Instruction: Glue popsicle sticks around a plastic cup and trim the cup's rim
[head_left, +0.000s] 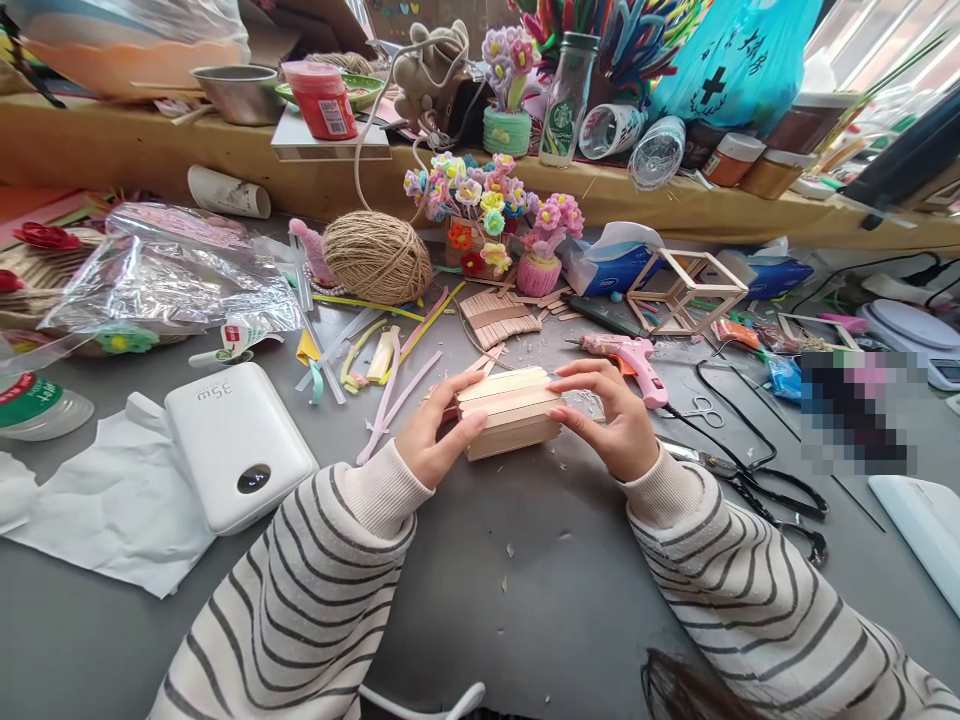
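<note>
A small box built of wooden craft sticks rests on the grey table in front of me. My left hand grips its left end with thumb and fingers. Its right end is gripped by my right hand. Both sleeves are white with dark stripes. A pink glue gun lies just behind my right hand. More loose craft sticks lie behind the box.
A white power bank and white paper lie at left. Twine ball, pipe-cleaner flower pots, a wooden stick cube frame, scissors at right, plastic bag, cluttered wooden shelf behind.
</note>
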